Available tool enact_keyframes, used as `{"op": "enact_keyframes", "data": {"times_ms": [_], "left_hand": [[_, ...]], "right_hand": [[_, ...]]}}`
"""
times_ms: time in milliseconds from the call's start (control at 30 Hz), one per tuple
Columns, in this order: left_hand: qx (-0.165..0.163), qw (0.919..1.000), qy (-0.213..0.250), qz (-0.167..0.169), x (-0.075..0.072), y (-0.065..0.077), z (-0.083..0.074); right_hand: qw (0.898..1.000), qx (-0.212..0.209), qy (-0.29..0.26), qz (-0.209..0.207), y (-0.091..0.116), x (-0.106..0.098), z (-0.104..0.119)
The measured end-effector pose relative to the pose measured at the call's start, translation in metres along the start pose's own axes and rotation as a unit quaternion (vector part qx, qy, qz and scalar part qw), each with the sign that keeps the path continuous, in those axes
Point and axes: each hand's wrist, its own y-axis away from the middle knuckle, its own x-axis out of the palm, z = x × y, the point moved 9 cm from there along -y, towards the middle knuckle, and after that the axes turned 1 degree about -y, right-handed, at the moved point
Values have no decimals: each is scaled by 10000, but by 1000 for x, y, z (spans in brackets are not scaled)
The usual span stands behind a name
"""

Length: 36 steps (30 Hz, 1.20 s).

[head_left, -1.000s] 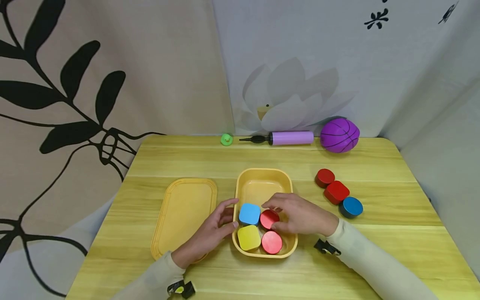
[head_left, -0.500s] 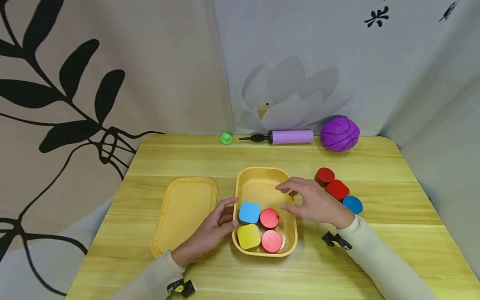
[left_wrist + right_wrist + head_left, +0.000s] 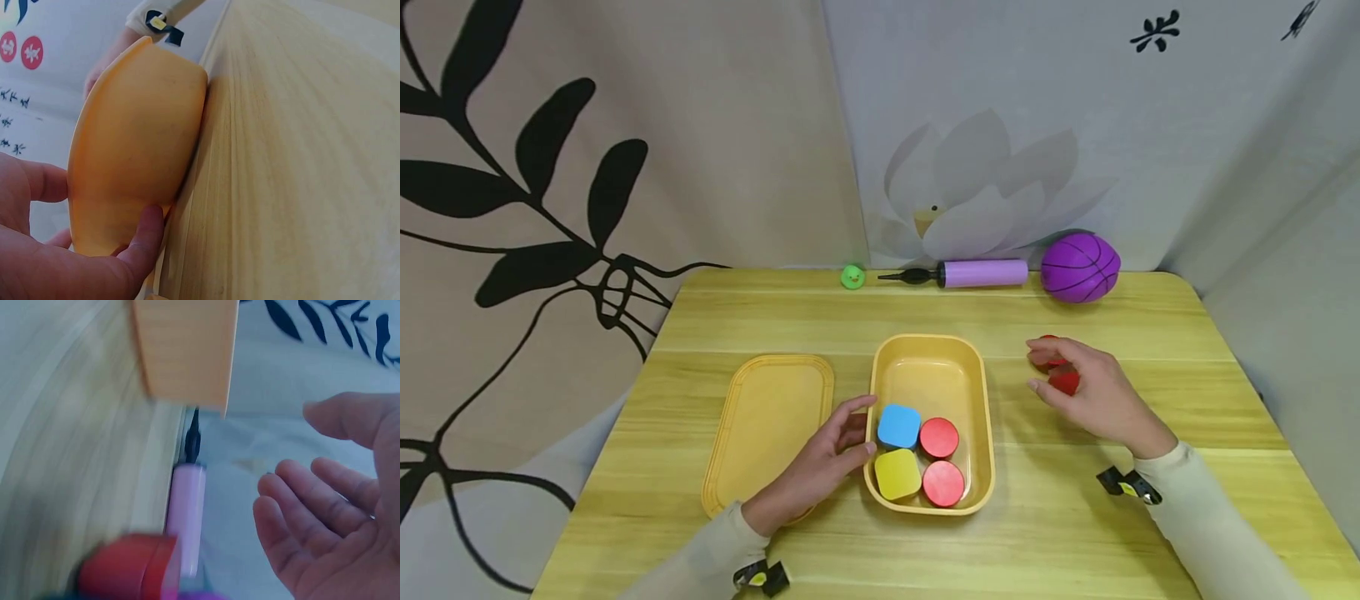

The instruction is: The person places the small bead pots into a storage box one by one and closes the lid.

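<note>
My left hand (image 3: 820, 471) rests its fingertips and thumb against the left wall of a yellow plastic box (image 3: 925, 379); in the left wrist view, its fingers lie along the box's outer side (image 3: 137, 131). In the box's near half sit a blue square block (image 3: 898, 426), a yellow square block (image 3: 898, 474) and two red round blocks (image 3: 938, 437). My right hand (image 3: 1101, 396), fingers spread and holding nothing, hovers over a red block (image 3: 1065, 382) and a red round block (image 3: 1043, 360) on the table. The hand hides the blue round block there.
A yellow lid (image 3: 771, 425) lies flat left of the box. Along the table's back edge stand a green duck toy (image 3: 852, 277), a purple hand pump (image 3: 985, 273) and a purple ball (image 3: 1080, 267). A patterned curtain (image 3: 737, 150) hangs behind.
My right hand has left the red round block in the box and moved right, over the loose blocks. My left hand has stayed at the box's side.
</note>
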Motion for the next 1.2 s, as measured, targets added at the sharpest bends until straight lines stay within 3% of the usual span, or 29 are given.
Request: {"op": "enact_keyframes", "data": {"times_ms": [233, 400, 567, 767, 1033, 1200], "left_hand": [[29, 10000, -23, 52, 0, 1, 2], [79, 9999, 29, 128, 2, 1, 1], [119, 9998, 23, 157, 3, 0, 1], [160, 9997, 9, 172, 2, -1, 1], [154, 9998, 5, 154, 1, -1, 0], [120, 9999, 9, 103, 1, -1, 2]], "right_hand": [[9981, 291, 329, -434, 26, -28, -36], [9946, 860, 301, -492, 45, -39, -68], [9905, 1365, 131, -35, 59, -42, -93], [9832, 1687, -248, 645, 75, -30, -105], [9796, 1679, -202, 1082, 82, -15, -105], [9792, 1698, -55, 1110, 83, -14, -104]]}}
